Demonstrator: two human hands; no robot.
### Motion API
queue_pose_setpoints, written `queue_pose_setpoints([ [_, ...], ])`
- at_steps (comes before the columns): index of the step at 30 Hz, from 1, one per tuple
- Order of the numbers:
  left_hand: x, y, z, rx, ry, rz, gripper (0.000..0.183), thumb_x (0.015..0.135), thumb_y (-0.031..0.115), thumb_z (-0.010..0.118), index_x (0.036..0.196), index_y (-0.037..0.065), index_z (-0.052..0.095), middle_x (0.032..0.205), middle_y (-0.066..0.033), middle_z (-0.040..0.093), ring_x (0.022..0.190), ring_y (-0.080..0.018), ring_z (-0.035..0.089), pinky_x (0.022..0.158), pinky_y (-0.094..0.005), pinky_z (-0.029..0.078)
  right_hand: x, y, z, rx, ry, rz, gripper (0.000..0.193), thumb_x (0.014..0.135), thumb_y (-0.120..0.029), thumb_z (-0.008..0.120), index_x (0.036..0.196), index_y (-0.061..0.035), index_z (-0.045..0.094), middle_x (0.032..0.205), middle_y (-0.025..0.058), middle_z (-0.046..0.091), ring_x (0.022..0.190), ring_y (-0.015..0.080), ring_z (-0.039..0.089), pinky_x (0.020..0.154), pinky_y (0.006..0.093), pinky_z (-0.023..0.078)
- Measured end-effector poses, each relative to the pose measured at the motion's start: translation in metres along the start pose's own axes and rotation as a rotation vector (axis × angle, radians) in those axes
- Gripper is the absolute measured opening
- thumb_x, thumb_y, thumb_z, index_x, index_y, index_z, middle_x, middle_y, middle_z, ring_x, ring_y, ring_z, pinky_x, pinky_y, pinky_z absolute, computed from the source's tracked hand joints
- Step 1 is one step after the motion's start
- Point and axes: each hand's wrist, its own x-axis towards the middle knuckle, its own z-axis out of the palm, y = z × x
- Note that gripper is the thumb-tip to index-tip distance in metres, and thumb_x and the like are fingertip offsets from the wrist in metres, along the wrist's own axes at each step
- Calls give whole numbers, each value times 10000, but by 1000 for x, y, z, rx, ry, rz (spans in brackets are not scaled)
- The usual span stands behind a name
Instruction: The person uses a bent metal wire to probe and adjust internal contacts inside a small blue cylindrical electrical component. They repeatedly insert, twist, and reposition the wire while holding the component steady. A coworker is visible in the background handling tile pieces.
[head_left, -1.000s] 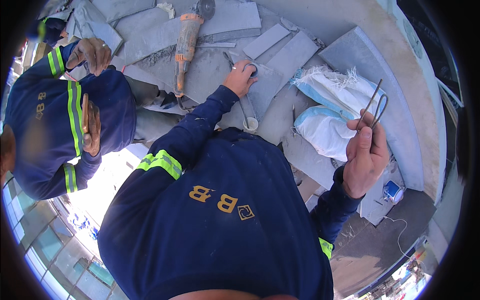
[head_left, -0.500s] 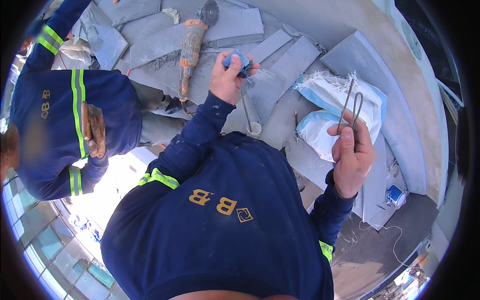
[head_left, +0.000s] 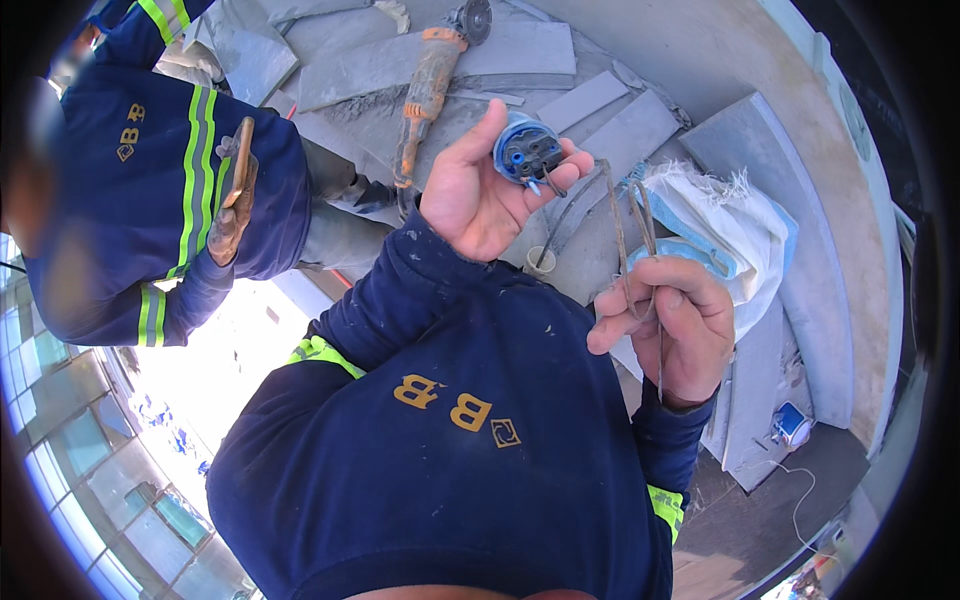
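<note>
Fitting (head_left: pixel 527 150), round, blue-rimmed, dark-faced: held above the slabs (head_left: pixel 515 48), in the left hand (head_left: pixel 478 195), grip closed on it, thumb raised beside the rim.
Wire (head_left: pixel 618 225), thin, brown, bent double: in the right hand (head_left: pixel 682 330), grip clamped on it at the fingertips; contact with the fitting cannot be told.
Cup (head_left: pixel 540 266), small, pale: between the hands, lower down.
Sack (head_left: pixel 765 225), white and blue: along the inner edge of the curved slab (head_left: pixel 775 170).
Grinder (head_left: pixel 425 95), orange and grey, disc fitted: lying on slabs, upper left.
Co-worker (head_left: pixel 160 190), navy top, reflective bands: at left, well apart.
</note>
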Motion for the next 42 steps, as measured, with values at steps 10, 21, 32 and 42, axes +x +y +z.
queue_pose_setpoints([
  [10, -15, 4, 5, -142, -132, -40, 700, 1025, 469, 371, 1196, -206, 447, 1191, -357, 543, 1136, -413, 587, 955, -440, 560, -9, -6, -8, -57, -111, -290, 446, 955, -106, 551, 1333, 55, 380, 1155, 306, 618, 1183, 430, 568, 1025, 530, 431],
  [21, -27, 3, 4, 41, -55, 89, 688, 1025, 467, 378, 1180, -196, 476, 1123, -332, 594, 1036, -375, 649, 897, -417, 578, -7, 18, -10, -1233, 465, -313, 556, 996, -471, 450, 942, 58, 614, 947, 95, 621, 838, 184, 624, 745, 301, 491],
  [32, -23, -8, 21, 222, 108, 77, 600, 1009, 500, 410, 1060, -65, 606, 1039, -202, 672, 1006, -288, 671, 903, -369, 546, 12, 12, 32, -444, 398, -408, 363, 1001, -247, 540, 1084, 100, 608, 1022, 218, 668, 851, 267, 693, 748, 354, 590],
  [42, -23, -12, 18, 83, -14, 54, 657, 1030, 495, 315, 1108, -106, 568, 1107, -246, 642, 1133, -396, 602, 921, -420, 566, 29, 3, 34, -1028, 218, -618, 391, 970, -315, 584, 955, 70, 648, 1032, 233, 676, 885, 299, 700, 748, 356, 569],
])
